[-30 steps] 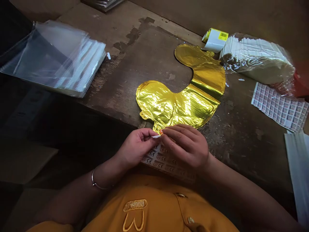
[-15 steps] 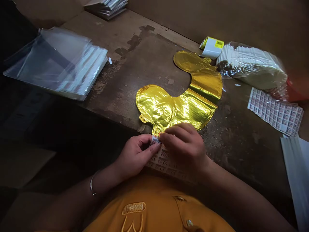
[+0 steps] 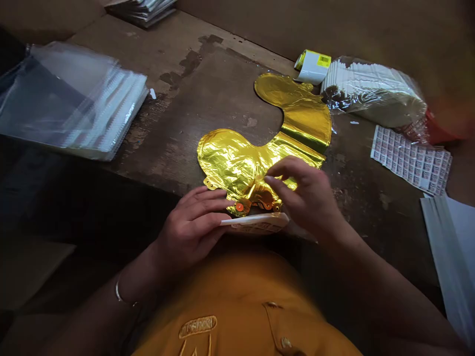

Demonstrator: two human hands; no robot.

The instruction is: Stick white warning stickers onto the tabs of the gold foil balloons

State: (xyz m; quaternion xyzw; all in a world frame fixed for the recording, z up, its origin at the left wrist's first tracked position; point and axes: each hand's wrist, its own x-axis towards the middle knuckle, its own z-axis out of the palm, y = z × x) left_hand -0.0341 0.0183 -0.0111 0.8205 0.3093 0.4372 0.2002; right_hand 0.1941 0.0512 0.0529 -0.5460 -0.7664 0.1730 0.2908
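Note:
A flat gold foil balloon [image 3: 237, 158] with a curved outline lies on the table in front of me, its tabbed lower end nearest my body. An orange-red round spot [image 3: 239, 207] shows on that end. Between the thumb and fingers of my left hand [image 3: 193, 220] is a sheet of labels [image 3: 260, 223], tilted so I see it nearly edge-on; the other fingers of that hand reach over the balloon's edge. Above the foil, my right hand [image 3: 306, 195] is closed in a pinch of thumb and forefinger. What lies in the pinch is too small to make out.
At left is a stack of clear plastic bags [image 3: 85, 99], with another stack [image 3: 143, 11] behind. On the right are a bag of white sticks [image 3: 374, 91], a label roll [image 3: 313, 66], another label sheet [image 3: 411, 158] and pale strips [image 3: 445, 257]. The table's front edge runs below the balloon.
My right hand has moved up and away from the label sheet, over the foil. The sheet has tipped nearly edge-on, and my left fingers have stretched toward the balloon. The view has shifted slightly.

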